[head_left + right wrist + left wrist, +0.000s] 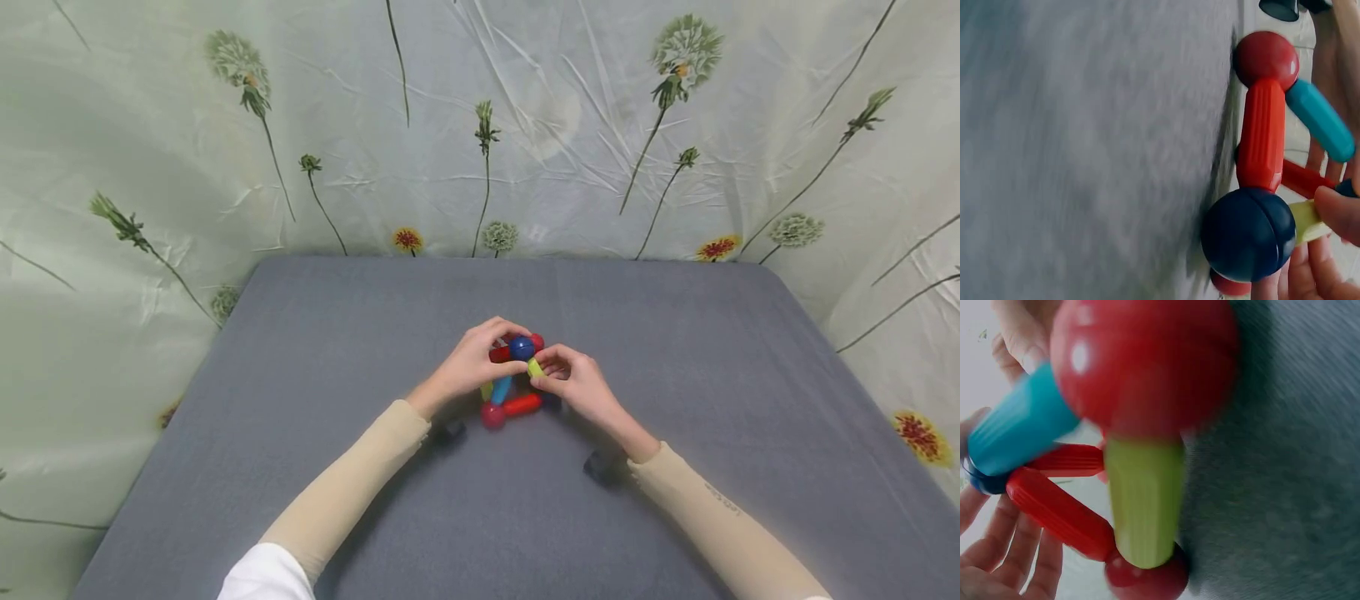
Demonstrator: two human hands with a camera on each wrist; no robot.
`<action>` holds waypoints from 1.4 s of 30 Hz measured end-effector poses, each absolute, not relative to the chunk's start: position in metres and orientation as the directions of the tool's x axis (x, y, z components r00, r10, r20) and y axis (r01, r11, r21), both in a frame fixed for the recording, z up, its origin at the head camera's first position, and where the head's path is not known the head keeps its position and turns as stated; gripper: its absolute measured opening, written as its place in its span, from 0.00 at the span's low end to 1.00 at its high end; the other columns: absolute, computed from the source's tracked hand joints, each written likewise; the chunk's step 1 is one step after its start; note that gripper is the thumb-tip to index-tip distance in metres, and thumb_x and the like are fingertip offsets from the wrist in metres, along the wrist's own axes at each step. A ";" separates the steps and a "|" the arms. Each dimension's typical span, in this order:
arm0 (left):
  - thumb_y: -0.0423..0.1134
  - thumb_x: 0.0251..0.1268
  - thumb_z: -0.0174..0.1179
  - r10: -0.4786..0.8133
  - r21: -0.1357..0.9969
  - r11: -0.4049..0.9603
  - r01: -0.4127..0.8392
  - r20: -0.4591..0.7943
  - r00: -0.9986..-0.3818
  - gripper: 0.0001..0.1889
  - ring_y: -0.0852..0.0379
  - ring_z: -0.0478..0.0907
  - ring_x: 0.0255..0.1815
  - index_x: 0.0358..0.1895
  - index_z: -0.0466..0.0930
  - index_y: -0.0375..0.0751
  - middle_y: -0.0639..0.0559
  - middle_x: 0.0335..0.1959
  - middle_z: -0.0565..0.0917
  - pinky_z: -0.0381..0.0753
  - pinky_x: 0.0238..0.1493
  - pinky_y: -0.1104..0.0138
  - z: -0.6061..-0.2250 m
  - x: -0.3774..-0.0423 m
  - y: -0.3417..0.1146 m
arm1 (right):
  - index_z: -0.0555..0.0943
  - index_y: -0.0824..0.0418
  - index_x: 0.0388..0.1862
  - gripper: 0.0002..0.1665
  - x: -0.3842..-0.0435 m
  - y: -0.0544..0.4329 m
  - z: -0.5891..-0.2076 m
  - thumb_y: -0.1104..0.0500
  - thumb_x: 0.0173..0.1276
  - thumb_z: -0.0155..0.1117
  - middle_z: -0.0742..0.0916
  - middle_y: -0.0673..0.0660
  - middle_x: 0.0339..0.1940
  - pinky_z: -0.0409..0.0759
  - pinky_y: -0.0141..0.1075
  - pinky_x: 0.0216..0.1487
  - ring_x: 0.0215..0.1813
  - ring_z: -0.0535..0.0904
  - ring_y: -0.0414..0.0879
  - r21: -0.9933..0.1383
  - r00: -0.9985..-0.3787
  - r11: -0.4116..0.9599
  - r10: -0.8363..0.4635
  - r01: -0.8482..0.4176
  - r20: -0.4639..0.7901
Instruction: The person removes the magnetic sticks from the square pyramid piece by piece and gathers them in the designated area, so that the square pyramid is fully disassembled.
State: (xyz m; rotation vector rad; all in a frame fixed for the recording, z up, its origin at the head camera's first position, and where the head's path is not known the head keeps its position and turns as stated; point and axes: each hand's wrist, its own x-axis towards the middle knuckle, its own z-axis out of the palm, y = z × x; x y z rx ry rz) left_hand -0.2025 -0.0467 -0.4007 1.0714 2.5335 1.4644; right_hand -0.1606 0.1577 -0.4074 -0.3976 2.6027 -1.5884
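My left hand holds a dark blue ball at the top of a structure of magnetic balls and rods, its fingers over it and thumb below. Thumb and fingers of my right hand pinch a yellow-green rod just below that ball. From the ball a light blue rod slopes down to a red ball. Along the base run a red rod and another yellow-green rod. A second dark blue ball forms the near right corner; the right hand partly hides it from above.
The structure stands on a grey cloth-covered table. Behind the table hangs a pale curtain with a dandelion print. Small black wrist cameras sit under both wrists; one camera shows beside the right wrist.
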 end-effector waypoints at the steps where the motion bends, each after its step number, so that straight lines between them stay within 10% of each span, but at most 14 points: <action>1: 0.40 0.60 0.67 0.565 0.763 0.327 0.558 0.316 -0.762 0.20 0.57 0.73 0.48 0.54 0.79 0.39 0.53 0.46 0.79 0.74 0.51 0.59 -0.400 -0.203 -0.046 | 0.79 0.70 0.44 0.15 -0.160 0.156 -0.407 0.67 0.59 0.70 0.84 0.60 0.39 0.80 0.36 0.43 0.40 0.80 0.50 -0.884 -0.967 0.432 -0.241 -0.179 0.078; 22: 0.35 0.66 0.60 0.694 0.889 0.180 0.422 0.189 -0.695 0.21 0.56 0.77 0.52 0.62 0.75 0.40 0.49 0.55 0.79 0.74 0.54 0.60 -0.395 -0.215 -0.054 | 0.76 0.66 0.50 0.16 -0.167 0.168 -0.405 0.67 0.63 0.64 0.82 0.62 0.48 0.74 0.49 0.56 0.51 0.78 0.56 -0.859 -0.972 0.476 -0.216 -0.188 0.094; 42: 0.41 0.63 0.65 0.623 0.831 0.227 0.507 0.276 -0.732 0.17 0.62 0.77 0.47 0.54 0.80 0.41 0.56 0.45 0.82 0.75 0.53 0.62 -0.395 -0.216 -0.049 | 0.76 0.66 0.43 0.17 -0.151 0.152 -0.406 0.65 0.57 0.72 0.82 0.56 0.33 0.80 0.38 0.41 0.35 0.79 0.48 -0.837 -0.973 0.524 -0.227 -0.158 0.042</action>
